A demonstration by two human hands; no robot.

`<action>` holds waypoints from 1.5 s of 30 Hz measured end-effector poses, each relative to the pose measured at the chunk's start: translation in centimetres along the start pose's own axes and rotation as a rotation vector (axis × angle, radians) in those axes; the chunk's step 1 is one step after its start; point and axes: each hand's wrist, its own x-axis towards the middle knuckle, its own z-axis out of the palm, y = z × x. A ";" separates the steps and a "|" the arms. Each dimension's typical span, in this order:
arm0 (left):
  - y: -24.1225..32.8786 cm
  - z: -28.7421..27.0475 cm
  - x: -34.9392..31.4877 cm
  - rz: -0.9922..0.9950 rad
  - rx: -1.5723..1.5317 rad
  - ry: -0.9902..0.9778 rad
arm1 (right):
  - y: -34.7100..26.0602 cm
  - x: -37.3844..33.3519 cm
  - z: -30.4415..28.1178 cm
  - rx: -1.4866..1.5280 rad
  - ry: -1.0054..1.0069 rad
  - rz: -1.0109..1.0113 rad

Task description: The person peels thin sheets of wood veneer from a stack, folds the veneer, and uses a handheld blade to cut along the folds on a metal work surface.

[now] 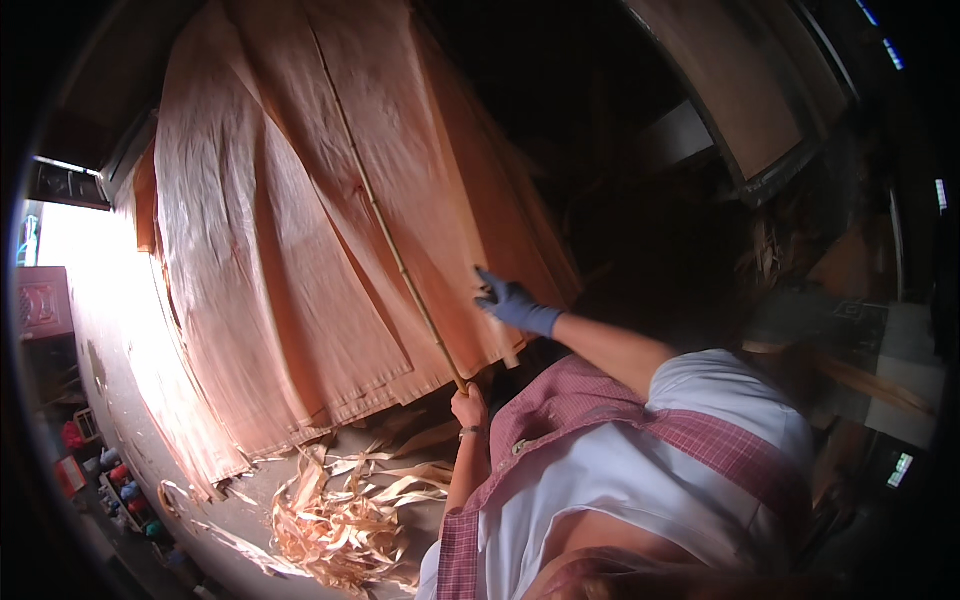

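Large reddish-brown sheets of thin wood veneer (230, 230) hang in front of me in overlapping folds. My left hand (470, 410), bare with a band at the wrist, is closed around the lower end of a long thin bamboo pole (385, 222). The pole slants up and to the left across the face of the sheets. My right hand (515, 305), in a blue glove (525, 310), reaches toward the right part of the sheets with its fingers apart. Whether the fingertips touch the veneer I cannot tell.
Curled veneer strips (340, 520) lie heaped on the floor below the sheets. Small coloured items and boxes (120, 485) line the far left. Another brown panel (735, 85) stands at upper right. Planks (865, 385) lie in shadow at right.
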 end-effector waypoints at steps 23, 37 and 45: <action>-3.8 6.1 -3.4 0.399 0.453 -1.071 | -4.4 -11.9 -3.2 -0.342 0.104 0.231; 19.9 9.4 -9.3 0.458 -0.025 -0.101 | 5.1 -21.7 -37.3 -0.153 0.452 0.078; 26.0 31.5 -15.5 -0.100 -0.784 -0.858 | 9.4 -31.6 -57.1 -0.235 0.602 -0.004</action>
